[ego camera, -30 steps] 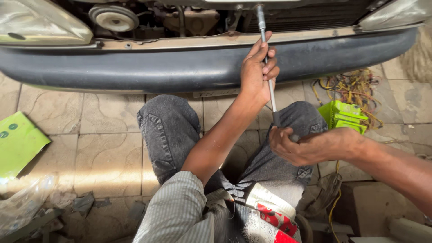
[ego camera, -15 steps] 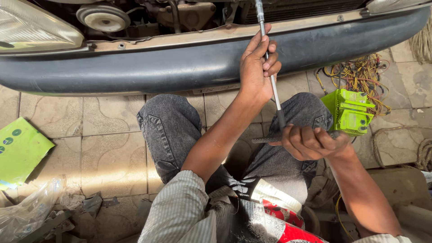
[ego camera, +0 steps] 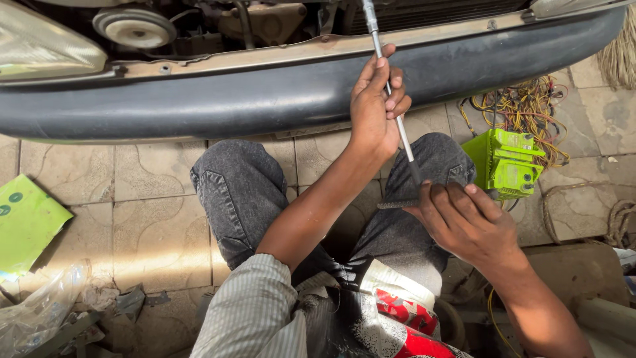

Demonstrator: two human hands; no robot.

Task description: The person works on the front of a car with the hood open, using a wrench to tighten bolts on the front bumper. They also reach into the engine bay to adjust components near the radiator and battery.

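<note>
I sit on the tiled ground facing a car's dark front bumper (ego camera: 265, 99). A long thin metal extension rod (ego camera: 391, 99) runs from the engine bay down over the bumper toward my lap. My left hand (ego camera: 374, 106) is wrapped around the rod's middle, just in front of the bumper. My right hand (ego camera: 464, 222) grips the dark knurled handle (ego camera: 397, 204) at the rod's lower end, above my right thigh. The rod's top end goes out of sight at the frame's upper edge.
A bright green plastic box (ego camera: 507, 162) lies right of my knee beside a tangle of yellow and orange wires (ego camera: 523, 109). A green card (ego camera: 26, 222) and a crumpled clear bag (ego camera: 40, 315) lie at left. A headlight (ego camera: 43, 46) and pulley (ego camera: 136, 26) show above.
My right hand has turned at the handle, from lying palm-down across my thigh to fingers curled up around the grip. The view has shifted slightly; my left hand stays on the rod.
</note>
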